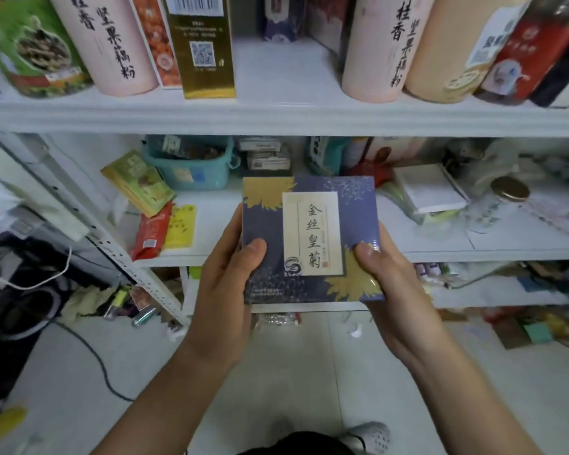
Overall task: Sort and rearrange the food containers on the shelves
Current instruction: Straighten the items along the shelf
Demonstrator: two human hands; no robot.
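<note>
Currently gripped from both sides at centre frame: flat square box [309,238], held in the air in front of the middle shelf [440,247], face tilted up toward the camera, touching no shelf. Left hand [230,284] curled round the left edge, thumb on the face; right hand [395,297] curled round the right edge, thumb near the lower right corner.

Open room: bare strip of the upper shelf [286,70] at top centre, bounded left by a tall gold carton [204,47] and right by a pink cylinder [378,50], both close to the front lip. Middle shelf crowded: teal basket [191,165] at the back, red packet [151,231] overhanging the left front edge, jar [506,192] lying at right.

Materials: box glossy, film-wrapped card, navy with gold leaf shapes and a cream label in black calligraphy. Cylinder matte paper tube. Carton metallic sheen. Basket smooth plastic. Jar clear with brassy lid. Shelves white, smooth, rounded lip.
</note>
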